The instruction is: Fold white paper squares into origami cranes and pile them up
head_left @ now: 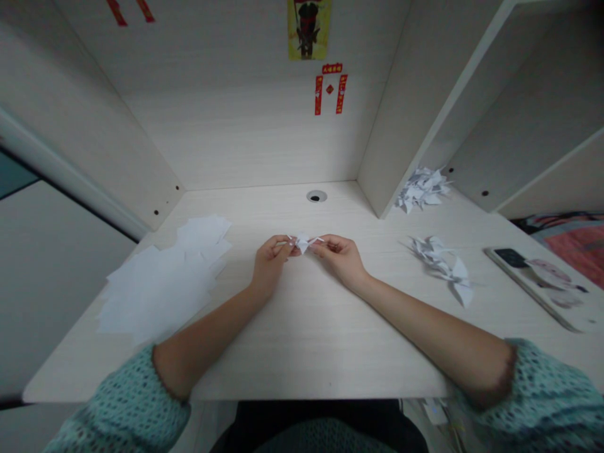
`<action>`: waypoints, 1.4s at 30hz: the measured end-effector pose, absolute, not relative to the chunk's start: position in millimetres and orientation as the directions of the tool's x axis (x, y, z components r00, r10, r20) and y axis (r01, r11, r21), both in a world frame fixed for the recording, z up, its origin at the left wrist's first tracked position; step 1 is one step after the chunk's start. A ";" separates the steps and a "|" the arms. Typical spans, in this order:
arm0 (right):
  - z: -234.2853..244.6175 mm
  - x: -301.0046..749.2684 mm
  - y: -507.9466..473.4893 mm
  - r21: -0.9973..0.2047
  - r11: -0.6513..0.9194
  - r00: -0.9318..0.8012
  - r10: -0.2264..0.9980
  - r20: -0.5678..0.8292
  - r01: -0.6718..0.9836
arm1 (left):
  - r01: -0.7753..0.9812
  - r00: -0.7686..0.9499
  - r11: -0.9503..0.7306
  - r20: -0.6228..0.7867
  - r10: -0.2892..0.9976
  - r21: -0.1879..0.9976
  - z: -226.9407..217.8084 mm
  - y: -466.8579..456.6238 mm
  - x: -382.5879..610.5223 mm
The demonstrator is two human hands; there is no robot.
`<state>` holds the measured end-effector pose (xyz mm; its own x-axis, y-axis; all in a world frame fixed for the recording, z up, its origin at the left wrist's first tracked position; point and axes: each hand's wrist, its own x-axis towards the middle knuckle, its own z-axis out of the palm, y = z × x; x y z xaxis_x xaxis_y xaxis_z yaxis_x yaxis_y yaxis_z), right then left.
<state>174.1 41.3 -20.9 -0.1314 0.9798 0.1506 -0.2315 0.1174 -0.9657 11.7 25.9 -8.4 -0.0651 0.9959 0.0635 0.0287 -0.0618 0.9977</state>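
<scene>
A small folded white paper crane is held just above the middle of the desk, between my two hands. My left hand pinches its left side with thumb and fingers. On the other side my right hand grips the right part in a similar pinch. Thin pointed ends stick out near both sets of fingertips. The parts inside the fingers are hidden. To the left lies a spread stack of white paper sheets. Several finished paper cranes lie in a row right of my right hand.
A heap of folded white paper pieces sits beside the upright divider. Farther right lies a phone near a reddish cloth. A round cable hole is at the desk's back. Desk edge runs in front of my body.
</scene>
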 end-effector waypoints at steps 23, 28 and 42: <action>13.7 201.5 43.6 -0.644 0.520 -0.332 0.854 0.400 0.561 | 0.223 -0.032 -0.121 0.131 0.991 0.967 -4.2 25.4 13.8; 56.4 266.1 37.2 -0.437 0.524 -0.336 0.834 0.438 0.731 | 0.268 0.022 -0.098 0.095 0.995 0.959 -1.1 22.8 14.7; 14.0 394.0 84.8 -0.218 0.192 -0.117 0.941 0.316 0.957 | 0.309 0.101 -0.114 0.086 0.991 0.944 -8.3 27.4 10.5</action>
<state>394.0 84.8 14.0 -0.1169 0.9415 0.3161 0.9568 0.1922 -0.2183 10.5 27.4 -8.3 0.1008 0.9912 0.0863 0.3088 -0.1136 0.9443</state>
